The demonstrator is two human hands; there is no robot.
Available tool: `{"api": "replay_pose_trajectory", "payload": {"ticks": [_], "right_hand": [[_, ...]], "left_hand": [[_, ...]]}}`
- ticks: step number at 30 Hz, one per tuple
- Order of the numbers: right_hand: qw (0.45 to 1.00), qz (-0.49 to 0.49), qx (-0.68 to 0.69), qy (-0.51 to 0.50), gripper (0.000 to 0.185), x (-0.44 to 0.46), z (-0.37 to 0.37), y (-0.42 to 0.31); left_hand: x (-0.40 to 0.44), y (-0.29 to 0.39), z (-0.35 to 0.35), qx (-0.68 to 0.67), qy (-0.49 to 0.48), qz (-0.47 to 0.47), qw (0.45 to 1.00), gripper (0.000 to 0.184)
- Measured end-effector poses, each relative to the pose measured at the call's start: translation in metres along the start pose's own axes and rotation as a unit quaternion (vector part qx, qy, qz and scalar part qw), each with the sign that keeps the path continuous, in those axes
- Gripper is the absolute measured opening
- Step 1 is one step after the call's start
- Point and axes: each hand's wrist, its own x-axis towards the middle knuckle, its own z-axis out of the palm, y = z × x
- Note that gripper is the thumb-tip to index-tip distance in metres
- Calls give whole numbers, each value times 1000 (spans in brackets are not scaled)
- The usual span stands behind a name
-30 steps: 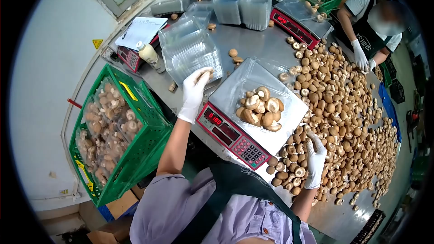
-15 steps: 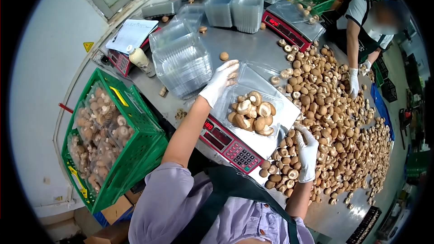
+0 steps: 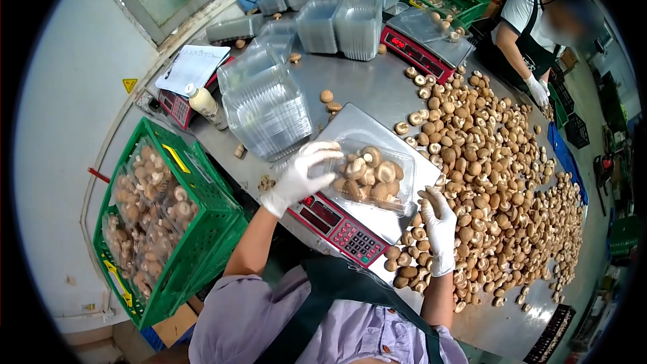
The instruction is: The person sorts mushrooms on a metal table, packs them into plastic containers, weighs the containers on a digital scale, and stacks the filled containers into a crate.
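A clear plastic clamshell box filled with brown mushrooms sits on the steel plate of a red scale, its clear lid folded over the mushrooms. My left hand, in a white glove, grips the box's left side, with thumb and fingers at its edge. At the box's right corner is my right hand, also gloved, its curved fingers apart and nothing seen in them. Whether its fingertips touch the box I cannot tell.
Loose mushrooms spread across the table's right. Stacked clear boxes, a bottle and a notepad stand left. A green crate holds packed mushrooms. Behind are another scale and a co-worker.
The box's lid, open toward the back before, now lies over the mushrooms. My left hand has come down and nearer to the box's left side. The co-worker's hands have drawn together.
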Motion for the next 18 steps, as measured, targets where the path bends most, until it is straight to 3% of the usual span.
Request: {"api": "replay_pose_trajectory", "payload": {"ticks": [2,4,5,7,9,12,18], "right_hand": [[993,33,-110,-40,43,-2,3,-8],[990,65,-82,-91,41,-1,6,13],[989,86,-47,-110,39,0,9,18],[988,99,17,-122,31,-4,11,22],[981,105,113,-115,24,-5,12,27],[982,105,126,-95,19,-7,12,26],[985,82,143,-48,11,-13,16,29]], "left_hand": [[-23,11,7,34,22,-5,999,38],[-46,8,17,-89,17,-283,955,30],[-50,5,19,-89,17,-283,955,30],[-58,1,22,-297,-42,-454,839,22],[-52,15,20,-335,-42,-461,821,15],[-53,13,21,-393,-68,-464,791,11],[-51,24,25,-421,-98,-440,787,19]]}}
